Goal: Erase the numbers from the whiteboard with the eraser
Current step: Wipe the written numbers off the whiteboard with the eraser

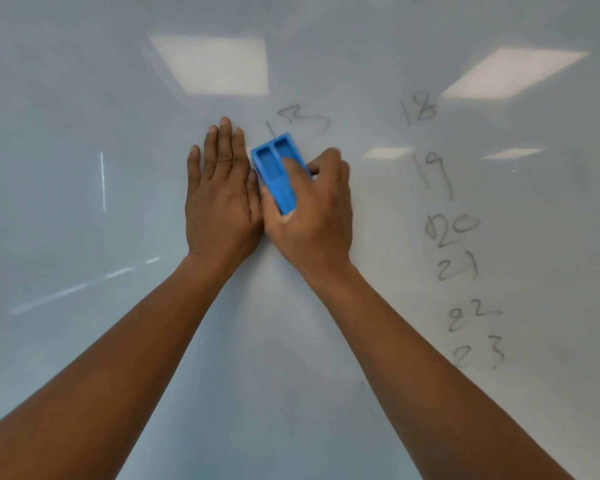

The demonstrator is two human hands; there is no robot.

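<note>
Head view shows the right hand (312,206) gripping the blue eraser (278,171) mid-frame, just under a faint "13" (302,121); the left hand (220,192) lies open and flat on the whiteboard (84,168). Firm, overlapping upward strokes should clear it. Numbers 18–23 (458,230) wait at right; ceiling lights glare off the glossy surface.

Two bare forearms rise from the bottom corners of the view, long and smooth, narrowing steadily toward the wrists. No sleeve covers either one as far as the frame's lower edge. The person's left hand (220,202) is broad, with short trimmed nails and creased knuckles across its back. The person's right hand (312,216) has the same build, its outline slightly blurred. Both wrists and every visible finger are plain, without markings.
</note>
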